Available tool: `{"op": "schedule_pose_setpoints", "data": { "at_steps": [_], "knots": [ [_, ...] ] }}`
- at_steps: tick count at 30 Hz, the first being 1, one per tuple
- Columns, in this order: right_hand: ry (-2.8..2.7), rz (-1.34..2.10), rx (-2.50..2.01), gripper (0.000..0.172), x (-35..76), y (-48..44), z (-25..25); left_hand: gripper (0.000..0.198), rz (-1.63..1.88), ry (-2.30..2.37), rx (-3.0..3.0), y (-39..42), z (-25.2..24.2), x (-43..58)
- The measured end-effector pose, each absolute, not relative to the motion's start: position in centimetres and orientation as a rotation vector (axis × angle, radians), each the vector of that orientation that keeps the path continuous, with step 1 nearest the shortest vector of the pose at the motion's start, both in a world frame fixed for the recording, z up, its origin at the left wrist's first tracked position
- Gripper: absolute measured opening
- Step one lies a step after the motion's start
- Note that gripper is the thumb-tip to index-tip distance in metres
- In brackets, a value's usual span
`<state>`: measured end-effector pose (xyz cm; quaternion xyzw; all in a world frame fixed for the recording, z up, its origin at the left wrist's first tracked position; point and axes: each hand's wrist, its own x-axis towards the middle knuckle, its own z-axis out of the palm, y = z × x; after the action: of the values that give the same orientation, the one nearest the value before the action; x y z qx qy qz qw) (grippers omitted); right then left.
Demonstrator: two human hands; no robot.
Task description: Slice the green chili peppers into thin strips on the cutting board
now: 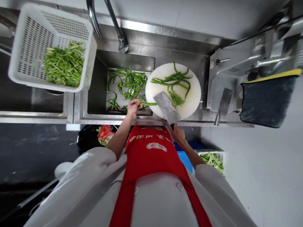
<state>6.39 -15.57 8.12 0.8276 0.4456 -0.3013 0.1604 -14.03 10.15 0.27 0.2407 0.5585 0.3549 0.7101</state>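
My left hand (133, 106) is closed around a long green pepper (148, 103) at the sink's right rim, with the pepper's tip reaching onto the round white cutting board (163, 74). My right hand (178, 133) grips the handle of a cleaver (166, 107), whose wide blade lies flat over the board's near edge. Several long green peppers (176, 82) lie on the board, with a small heap of cut pieces beside them. More whole peppers (127, 85) fill the steel sink (99, 82).
A white slotted basket (30, 41) of cut green pieces sits over the left basin. A tap (119, 34) hangs above the sink. A steel machine (248, 63) stands right of the board. Below the counter are a bin with scraps (104, 134) and a white crate of greens (214, 159).
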Motion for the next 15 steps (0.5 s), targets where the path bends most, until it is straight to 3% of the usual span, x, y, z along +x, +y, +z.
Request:
{"op": "schedule_pose_setpoints", "data": {
  "at_steps": [7, 13, 15],
  "knots": [
    [1.389, -1.042, 2.48, 0.042, 9.0, -14.8, 10.0, 0.021, 0.828, 1.219, 0.478, 10.7, 0.9, -15.5],
    [1.315, -2.157, 2.431, 0.043, 13.5, -14.6, 11.7, 0.021, 0.827, 1.144, 0.595, 11.2, 2.3, -17.2],
    [1.272, -2.325, 2.399, 0.043, 15.0, -14.7, 11.2, 0.021, 0.79, 1.119, 0.643, 11.3, 2.5, -16.0]
  ]
}}
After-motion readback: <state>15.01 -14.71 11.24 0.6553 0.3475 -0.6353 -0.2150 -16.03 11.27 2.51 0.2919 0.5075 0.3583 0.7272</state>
